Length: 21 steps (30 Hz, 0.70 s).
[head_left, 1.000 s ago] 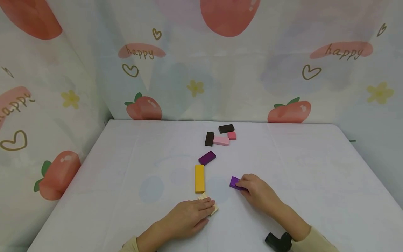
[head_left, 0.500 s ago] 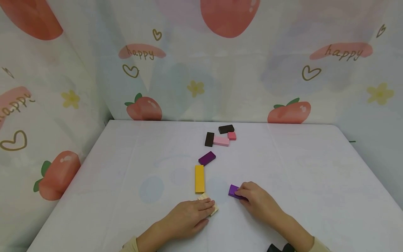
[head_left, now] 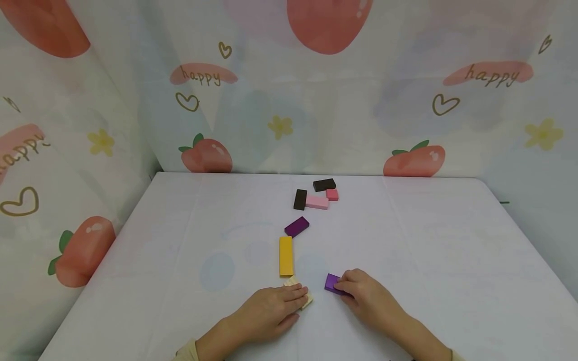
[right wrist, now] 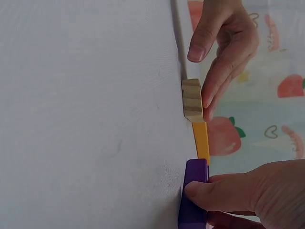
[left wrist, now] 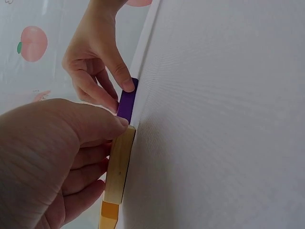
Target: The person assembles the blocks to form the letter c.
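In the head view, my left hand [head_left: 266, 315] rests its straight fingers on top of a pale wooden block [head_left: 291, 281], covering much of it. The right wrist view shows the block's grained end [right wrist: 192, 101] flat on the table, with the left thumb held off it. To the right, my right hand [head_left: 372, 303] pinches a bright purple block [head_left: 331, 283] between thumb and fingers. That block stays low, at or just above the cloth; I cannot tell which. A gap separates it from the wooden block. A yellow block [head_left: 286, 256] meets the wooden block's far end.
Beyond the yellow block lies a dark purple block [head_left: 297, 227], touching it at a corner. Farther back are a black block [head_left: 300, 199], a pink block [head_left: 317, 202], a small red block [head_left: 332, 194] and another black block [head_left: 324, 185]. A patterned curtain [head_left: 334, 110] stands behind the white table [head_left: 429, 240].
My right hand has come nearer the front edge and slightly left with the purple block. The dark object by the right wrist has slipped out of the head view. The left hand stays put.
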Each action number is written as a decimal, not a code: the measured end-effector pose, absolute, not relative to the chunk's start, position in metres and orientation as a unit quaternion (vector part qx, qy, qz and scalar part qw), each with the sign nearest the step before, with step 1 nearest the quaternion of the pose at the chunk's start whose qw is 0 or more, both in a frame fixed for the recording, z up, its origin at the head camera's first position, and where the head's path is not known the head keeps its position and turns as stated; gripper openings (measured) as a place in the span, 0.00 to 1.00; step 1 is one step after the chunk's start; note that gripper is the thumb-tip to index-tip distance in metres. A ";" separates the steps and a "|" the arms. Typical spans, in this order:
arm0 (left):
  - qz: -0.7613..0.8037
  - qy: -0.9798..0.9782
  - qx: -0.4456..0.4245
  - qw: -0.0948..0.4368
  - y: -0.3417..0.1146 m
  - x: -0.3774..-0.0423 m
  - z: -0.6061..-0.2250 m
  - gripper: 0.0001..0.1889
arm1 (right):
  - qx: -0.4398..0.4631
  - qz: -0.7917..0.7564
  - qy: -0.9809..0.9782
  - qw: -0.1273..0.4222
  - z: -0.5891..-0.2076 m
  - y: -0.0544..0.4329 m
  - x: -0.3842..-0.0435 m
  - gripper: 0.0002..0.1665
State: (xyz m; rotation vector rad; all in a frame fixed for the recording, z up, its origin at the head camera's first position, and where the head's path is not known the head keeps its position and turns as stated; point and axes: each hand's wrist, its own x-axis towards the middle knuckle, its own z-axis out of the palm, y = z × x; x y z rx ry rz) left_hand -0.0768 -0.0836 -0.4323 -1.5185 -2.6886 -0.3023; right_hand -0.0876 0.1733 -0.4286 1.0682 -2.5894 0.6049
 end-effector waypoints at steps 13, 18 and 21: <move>-0.099 -0.865 -0.491 0.043 -0.083 -0.076 -0.434 0.20 | 0.402 0.213 -0.876 0.158 -0.430 0.167 -0.076 0.13; -0.104 -0.865 -0.489 0.033 -0.083 -0.077 -0.435 0.20 | 0.412 0.215 -0.870 0.163 -0.432 0.164 -0.074 0.12; -0.108 -0.865 -0.489 0.032 -0.083 -0.077 -0.436 0.20 | 0.411 0.217 -0.871 0.161 -0.433 0.162 -0.072 0.12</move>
